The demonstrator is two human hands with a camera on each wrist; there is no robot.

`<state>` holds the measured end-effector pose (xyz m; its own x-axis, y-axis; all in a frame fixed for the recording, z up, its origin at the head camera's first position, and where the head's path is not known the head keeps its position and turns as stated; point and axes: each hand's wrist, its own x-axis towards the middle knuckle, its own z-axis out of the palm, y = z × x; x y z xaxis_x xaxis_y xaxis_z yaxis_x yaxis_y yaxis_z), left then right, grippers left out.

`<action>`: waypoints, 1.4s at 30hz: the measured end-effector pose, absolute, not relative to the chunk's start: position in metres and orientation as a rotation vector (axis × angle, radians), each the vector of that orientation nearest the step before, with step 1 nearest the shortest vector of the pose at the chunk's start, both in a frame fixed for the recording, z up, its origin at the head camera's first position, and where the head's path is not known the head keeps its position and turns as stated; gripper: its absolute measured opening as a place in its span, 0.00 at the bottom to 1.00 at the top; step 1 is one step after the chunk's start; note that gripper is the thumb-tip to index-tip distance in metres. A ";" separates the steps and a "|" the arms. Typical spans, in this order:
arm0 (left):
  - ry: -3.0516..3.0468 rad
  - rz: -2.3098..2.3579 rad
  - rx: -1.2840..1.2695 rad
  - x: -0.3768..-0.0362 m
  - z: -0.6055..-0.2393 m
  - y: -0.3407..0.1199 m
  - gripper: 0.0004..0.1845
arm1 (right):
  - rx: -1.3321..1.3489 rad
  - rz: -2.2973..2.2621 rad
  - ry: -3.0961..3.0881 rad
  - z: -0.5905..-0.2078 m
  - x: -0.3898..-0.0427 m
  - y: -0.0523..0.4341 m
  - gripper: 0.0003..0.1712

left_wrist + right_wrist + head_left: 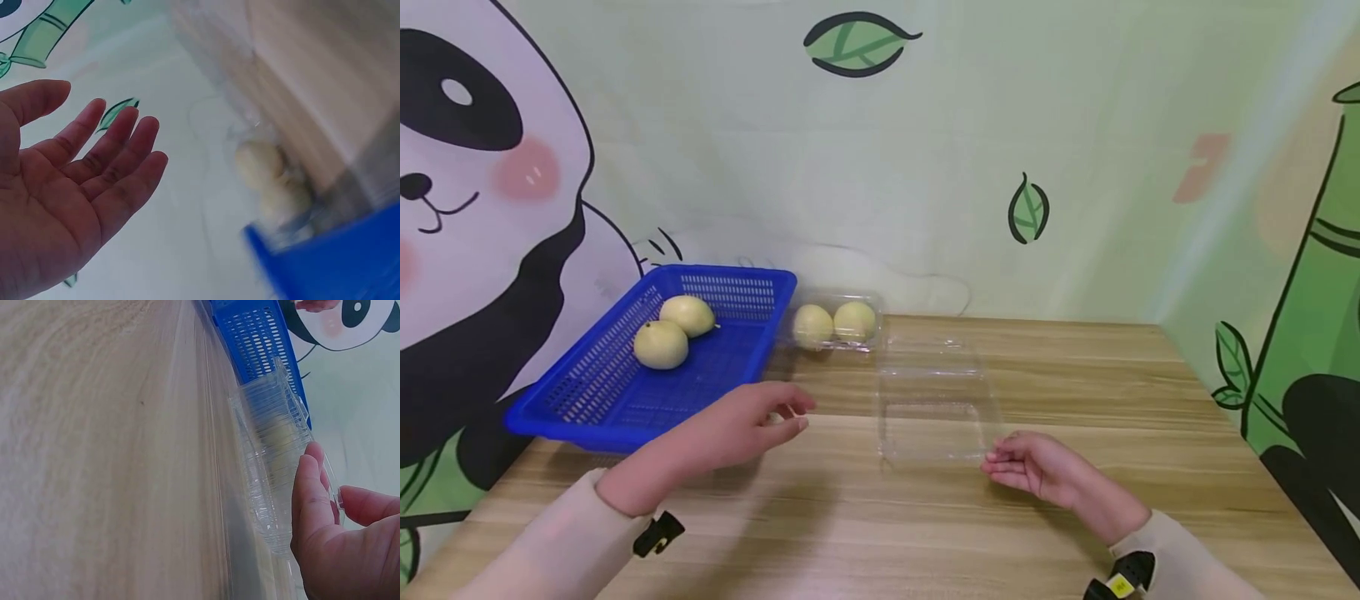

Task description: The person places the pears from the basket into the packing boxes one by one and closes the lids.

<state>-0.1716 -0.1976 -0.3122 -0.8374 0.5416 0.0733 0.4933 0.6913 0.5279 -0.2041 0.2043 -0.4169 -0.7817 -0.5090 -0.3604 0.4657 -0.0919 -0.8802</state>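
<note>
Clear plastic clamshell (936, 407): long axis toward back edge of desk (1090, 400); right hand (1037, 468) pinching its near right corner; left hand (754, 421), nearer blue basket (576, 435), empty, fingers loose.

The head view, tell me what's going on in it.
A person's right hand holds an empty clear container by its near right corner. The left hand holds nothing, its fingers loosely bent beside a blue basket. Two pale round fruits lie in the basket, and two more sit in another clear box at the back.
</note>
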 end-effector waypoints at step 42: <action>3.005 0.476 0.052 -0.285 -0.259 -0.352 0.41 | -0.078 -1.909 1.503 -0.416 -0.205 0.205 0.13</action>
<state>-0.2853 -0.3523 -0.2590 -0.9946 0.0488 -0.0917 0.0180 0.9506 0.3099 -0.2047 0.2050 -0.4159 -0.7561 -0.5471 -0.3592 0.4776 -0.0860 -0.8743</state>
